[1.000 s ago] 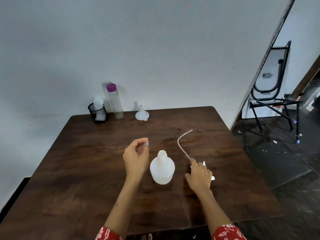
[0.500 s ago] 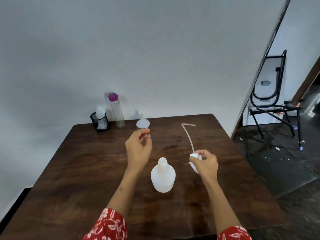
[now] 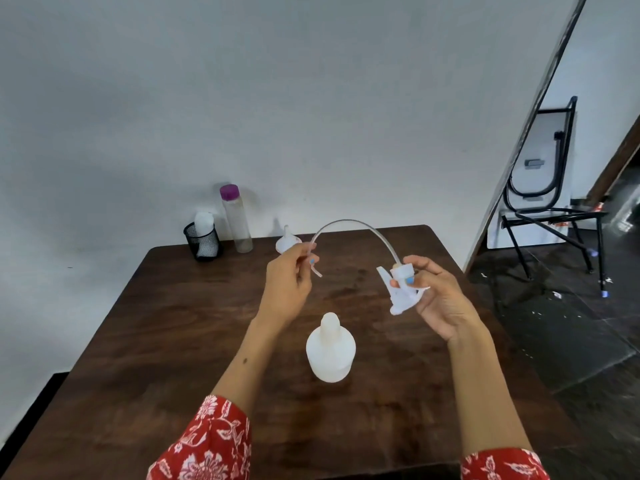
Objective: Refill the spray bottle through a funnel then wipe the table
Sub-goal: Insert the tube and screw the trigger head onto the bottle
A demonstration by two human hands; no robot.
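While the white spray bottle (image 3: 330, 348) stood upright and uncapped near the middle of the dark wooden surface (image 3: 166, 327), both hands were raised above it with its removed parts between them. The right hand (image 3: 438, 299) had its thumb and fingers curled round the white trigger sprayer head (image 3: 401, 289), pinching it at the collar, with the trigger part hanging below the fingers. From that head a thin clear dip tube (image 3: 349, 223) arched up and over to the left. The left hand (image 3: 289, 285) pinched the tube close to its free end between thumb and forefinger, the remaining fingers curled in, and a short stub of tube stuck out beneath the pinch. Neither hand touched the bottle, which sat between the two forearms, nearer the person than the hands.

At the far edge of the surface, against the pale wall, a small white funnel (image 3: 287, 241) rested mouth down, partly hidden behind the left hand. Just to its left stood a tall clear bottle with a purple cap (image 3: 236, 220), and beside that a black mesh cup (image 3: 203, 242) holding something white. Red floral sleeves (image 3: 207, 441) covered both arms near the lower edge of the view.
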